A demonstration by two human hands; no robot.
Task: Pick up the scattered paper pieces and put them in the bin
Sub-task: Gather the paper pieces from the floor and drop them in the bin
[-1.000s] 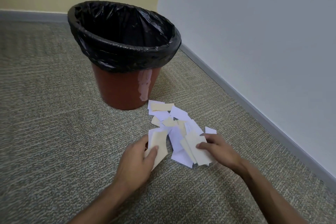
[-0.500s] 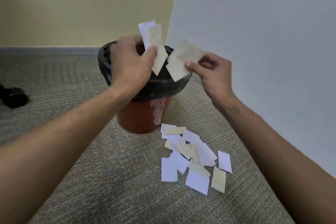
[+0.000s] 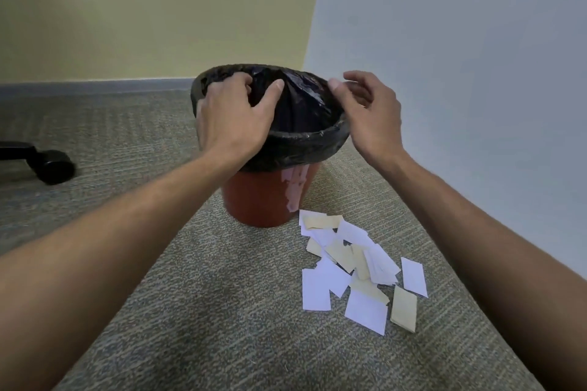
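— Where are the hands?
— Left hand [image 3: 233, 117] and right hand [image 3: 370, 114] hover over the lined bin [image 3: 270, 197], fingers loose, holding nothing.
— The paper pieces [image 3: 355, 267]?
— Piled on carpet [image 3: 190, 311] beside the bin.

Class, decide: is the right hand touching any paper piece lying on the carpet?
Apart. The head view shows the right hand raised beside the bin's rim, with bare carpet between it and the paper pieces.

We see a grey-green carpet [image 3: 165, 311] underfoot, meeting a yellow wall [image 3: 158, 9] at a grey baseboard [image 3: 95, 86]. A pale grey-white wall [image 3: 460, 41] stands on our right. At the far left, a black chair caster [image 3: 54, 165] rests on the carpet.
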